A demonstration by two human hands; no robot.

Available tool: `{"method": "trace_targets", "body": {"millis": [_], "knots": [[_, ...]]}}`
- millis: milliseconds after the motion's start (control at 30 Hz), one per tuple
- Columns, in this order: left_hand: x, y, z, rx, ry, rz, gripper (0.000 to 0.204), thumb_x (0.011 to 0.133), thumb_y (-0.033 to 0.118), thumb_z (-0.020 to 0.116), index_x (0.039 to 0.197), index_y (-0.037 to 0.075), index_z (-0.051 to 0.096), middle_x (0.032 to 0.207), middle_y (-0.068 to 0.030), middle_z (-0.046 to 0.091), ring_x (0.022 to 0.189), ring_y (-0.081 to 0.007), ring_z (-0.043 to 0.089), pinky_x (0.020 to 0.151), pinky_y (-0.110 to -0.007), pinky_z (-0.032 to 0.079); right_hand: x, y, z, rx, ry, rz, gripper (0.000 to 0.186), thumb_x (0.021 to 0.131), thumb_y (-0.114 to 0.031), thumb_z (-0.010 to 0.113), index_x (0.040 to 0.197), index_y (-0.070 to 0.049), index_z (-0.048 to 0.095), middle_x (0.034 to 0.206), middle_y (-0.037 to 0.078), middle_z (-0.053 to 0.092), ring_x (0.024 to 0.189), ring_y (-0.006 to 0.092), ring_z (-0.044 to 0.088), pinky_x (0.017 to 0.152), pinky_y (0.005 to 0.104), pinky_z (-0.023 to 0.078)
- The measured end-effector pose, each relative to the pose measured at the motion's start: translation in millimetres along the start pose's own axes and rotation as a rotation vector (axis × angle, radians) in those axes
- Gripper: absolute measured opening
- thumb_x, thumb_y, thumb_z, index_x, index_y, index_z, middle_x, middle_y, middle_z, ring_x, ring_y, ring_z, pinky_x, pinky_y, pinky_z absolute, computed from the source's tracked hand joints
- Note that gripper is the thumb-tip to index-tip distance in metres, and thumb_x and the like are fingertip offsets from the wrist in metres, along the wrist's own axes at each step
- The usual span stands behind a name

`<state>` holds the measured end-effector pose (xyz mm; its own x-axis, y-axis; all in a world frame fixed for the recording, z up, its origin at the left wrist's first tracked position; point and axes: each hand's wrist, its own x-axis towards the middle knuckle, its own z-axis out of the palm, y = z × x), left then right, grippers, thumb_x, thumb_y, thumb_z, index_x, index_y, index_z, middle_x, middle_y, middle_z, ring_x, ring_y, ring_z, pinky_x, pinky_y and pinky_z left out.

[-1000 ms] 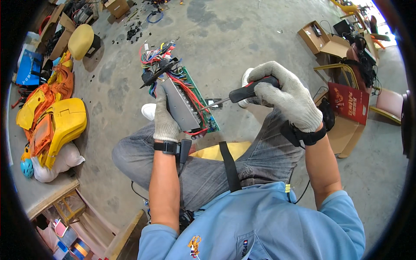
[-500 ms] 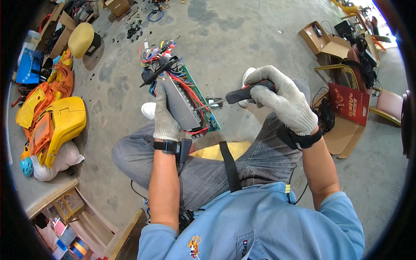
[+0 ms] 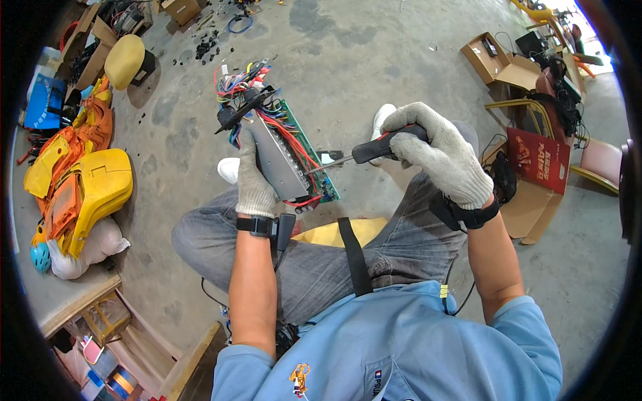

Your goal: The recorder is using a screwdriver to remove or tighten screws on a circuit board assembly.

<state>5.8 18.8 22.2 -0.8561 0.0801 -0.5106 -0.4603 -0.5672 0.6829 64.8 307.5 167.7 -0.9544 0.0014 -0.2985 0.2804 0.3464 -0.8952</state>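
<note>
My gloved left hand [image 3: 254, 180] grips an electronic assembly: a grey metal plate [image 3: 276, 154] beside a green circuit board [image 3: 328, 190], with red wires [image 3: 291, 140] along it and a tangle of coloured leads and connectors [image 3: 244, 87] at the upper end. A black part [image 3: 242, 110] lies across that end. In my gloved right hand [image 3: 435, 154] is a screwdriver with a black and red handle [image 3: 368, 151], held closed in my fingers; its metal shaft reaches the long edge of the plate among the wires. The exact contact at the tip is too small to make out.
I sit on the concrete floor [image 3: 160, 187]. Yellow and orange plastic panels [image 3: 97, 187] are piled at left, near a yellow seat [image 3: 124, 60]. Cardboard boxes [image 3: 488, 57], a red carton [image 3: 535, 154] and chairs [image 3: 595, 167] are at right. Small black pieces [image 3: 204, 47] lie ahead.
My right hand has shifted slightly left and down since a second ago, with small movements of the screwdriver. My left hand and the assembly are almost unmoved.
</note>
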Motion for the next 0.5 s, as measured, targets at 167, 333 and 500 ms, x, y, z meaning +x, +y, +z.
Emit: {"method": "trace_targets", "body": {"millis": [167, 333, 500], "knots": [[1, -1, 0, 0.020, 0.014, 0.010, 0.057, 0.104, 0.061, 0.068, 0.136, 0.015, 0.067, 0.115, -0.0059, 0.076, 0.102, -0.0222, 0.077, 0.091, -0.043, 0.068, -2, -3, -7, 0.040, 0.013, 0.030, 0.027, 0.100, -0.016, 0.069, 0.122, -0.001, 0.071, 0.099, 0.006, 0.071, 0.085, 0.0107, 0.066, 0.079, 0.0290, 0.056], [5, -4, -7, -0.018, -0.027, 0.000, 0.056, 0.105, 0.059, 0.068, 0.136, 0.012, 0.068, 0.116, -0.0066, 0.077, 0.102, -0.0220, 0.077, 0.091, -0.042, 0.068, 10, 6, -26, 0.154, 0.148, 0.003, 0.028, 0.099, -0.018, 0.069, 0.121, 0.000, 0.071, 0.097, 0.005, 0.070, 0.084, 0.0106, 0.065, 0.081, 0.0272, 0.055], [10, -10, -17, 0.007, 0.049, 0.035, 0.054, 0.106, 0.058, 0.068, 0.134, 0.013, 0.069, 0.116, -0.0047, 0.076, 0.102, -0.0194, 0.075, 0.090, -0.039, 0.066, 61, 44, -37, -0.048, 0.230, 0.139, 0.043, 0.098, -0.028, 0.072, 0.128, 0.003, 0.072, 0.101, 0.010, 0.075, 0.085, 0.0141, 0.070, 0.082, 0.0304, 0.057]]}}
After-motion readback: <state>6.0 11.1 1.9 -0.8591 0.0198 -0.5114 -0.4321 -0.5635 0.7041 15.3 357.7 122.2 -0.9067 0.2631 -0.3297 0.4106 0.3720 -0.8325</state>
